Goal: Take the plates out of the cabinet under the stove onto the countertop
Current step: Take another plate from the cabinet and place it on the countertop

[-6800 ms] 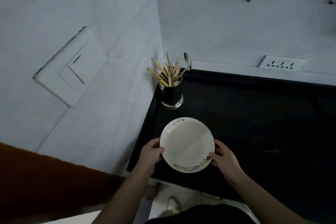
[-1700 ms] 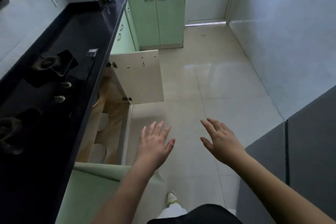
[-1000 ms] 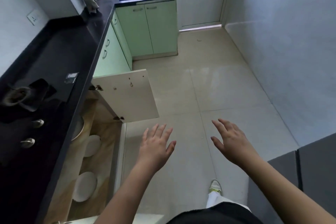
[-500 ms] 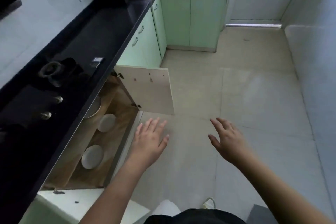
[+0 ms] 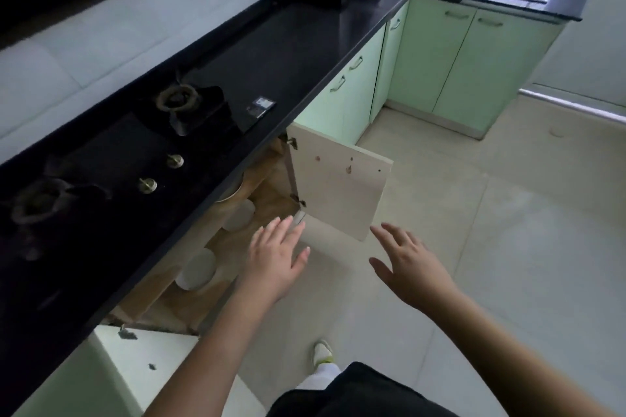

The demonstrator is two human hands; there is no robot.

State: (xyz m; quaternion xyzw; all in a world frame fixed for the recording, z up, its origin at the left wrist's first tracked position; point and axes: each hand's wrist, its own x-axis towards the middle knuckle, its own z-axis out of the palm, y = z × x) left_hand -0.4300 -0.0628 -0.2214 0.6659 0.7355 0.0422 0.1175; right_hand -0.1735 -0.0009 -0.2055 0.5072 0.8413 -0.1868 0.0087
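Bare and spread, the fingers (image 5: 288, 225) of the left hand (image 5: 274, 259) hold nothing; the palm faces down just outside the open wooden cabinet (image 5: 237, 247) under the black glass stove (image 5: 135, 152). The right hand (image 5: 408, 264) is also open and empty, over the pale tiled floor (image 5: 508, 247), apart from the cabinet. Inside the cabinet lie two round white plates: the near plate (image 5: 196, 269) and the far plate (image 5: 238, 215), both flat on the wooden bottom. A cream cabinet door (image 5: 338, 183) stands open beyond the hands. Above the cabinet runs the black stone bench (image 5: 288, 54).
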